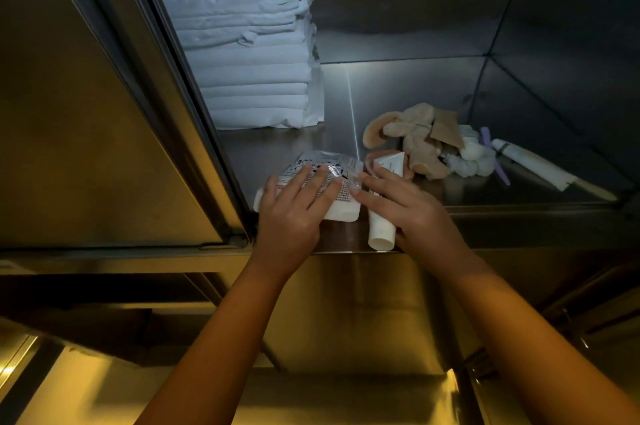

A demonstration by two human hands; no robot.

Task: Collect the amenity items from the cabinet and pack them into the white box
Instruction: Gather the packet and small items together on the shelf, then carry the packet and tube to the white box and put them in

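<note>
We see our left hand [294, 213] lying flat, fingers spread, on a white packet [325, 161] at the front of the cabinet shelf [467, 192]. Our right hand [412, 213] rests straight fingers on a white tube [381, 232] just beside it. Farther back lie tan slippers [415, 137], then stacked white towels [249, 43].

Dim, yellow-tinted wide-angle view, cooler light inside the cabinet [398, 85], glare streaks on steel, bowed edges.

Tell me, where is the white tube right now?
In the head view, the white tube lies at the front edge of the cabinet shelf, just right of the wrapped packet and partly under the right hand.
</note>
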